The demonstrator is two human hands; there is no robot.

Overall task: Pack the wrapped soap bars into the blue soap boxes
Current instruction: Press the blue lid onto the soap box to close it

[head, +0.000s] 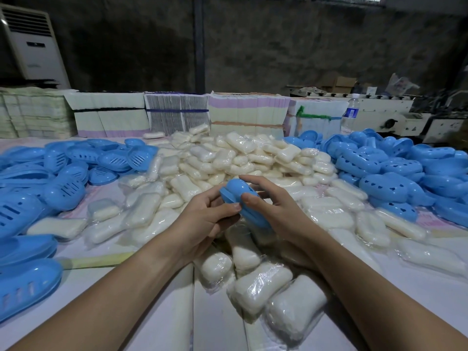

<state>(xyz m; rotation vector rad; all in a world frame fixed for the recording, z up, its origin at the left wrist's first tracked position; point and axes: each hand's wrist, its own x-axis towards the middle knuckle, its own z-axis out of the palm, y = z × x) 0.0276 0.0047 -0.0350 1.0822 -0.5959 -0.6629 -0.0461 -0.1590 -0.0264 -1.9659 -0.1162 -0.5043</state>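
- Blue soap box (241, 196): 1 unit, lidded, held tilted above the surface at frame centre, between both hands.
- Left hand (210, 219): at 9 o'clock of the box; fingers curled under it, thumb pressed along its near edge.
- Right hand (276, 209): at 3 o'clock of the box; thumb on its top near the seam, index finger stretched over the far end, remaining fingers curled behind it.
- Wrapped soap bars (228, 158): large heap of white bars in clear film, running from 12 o'clock of the hands down to 6 o'clock, where several lie just beneath the wrists.
- Slotted blue box halves (63, 188): pile at 9 o'clock, some stacked.
- Blue box halves with cut-out holes (395, 168): pile at 3 o'clock.
- Surface (152, 312): pale covering, bare between the forearms.
- Bundled flat cartons (248, 112): row along the far edge at 12 o'clock.
- Water bottle (350, 114): upright at 1 o'clock.
- Air conditioner (33, 46): floor-standing, at 10 o'clock.
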